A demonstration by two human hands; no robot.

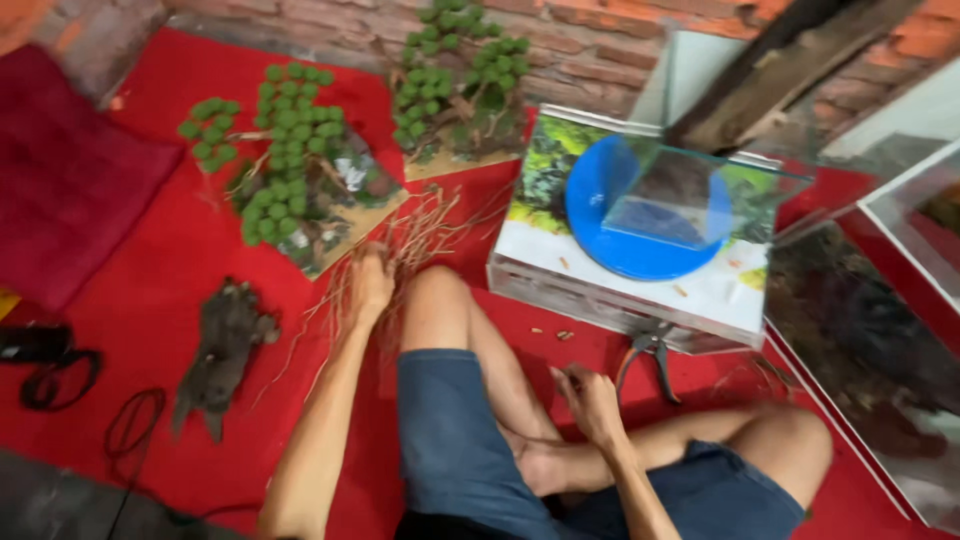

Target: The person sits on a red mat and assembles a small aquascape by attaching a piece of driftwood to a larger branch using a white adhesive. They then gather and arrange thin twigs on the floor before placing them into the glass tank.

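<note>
Seated cross-legged on a red mat (180,260), a person reaches the left hand (372,283) forward into a bundle of thin dry twigs (420,235) — fingers closed around their near ends, it appears, though motion blur softens the grip. The twigs lie just beyond that hand, their long axis running away from the person toward the upper right, fanning out between a green-tufted miniature tree (290,165) and the white box (640,290). The right hand (590,400) rests well back from the twigs, beside the shin, loosely curled; whether it pinches anything cannot be told. Pliers (650,355) lie just beyond it, against the box — the left hand is plainly the nearer to the twigs.
</note>
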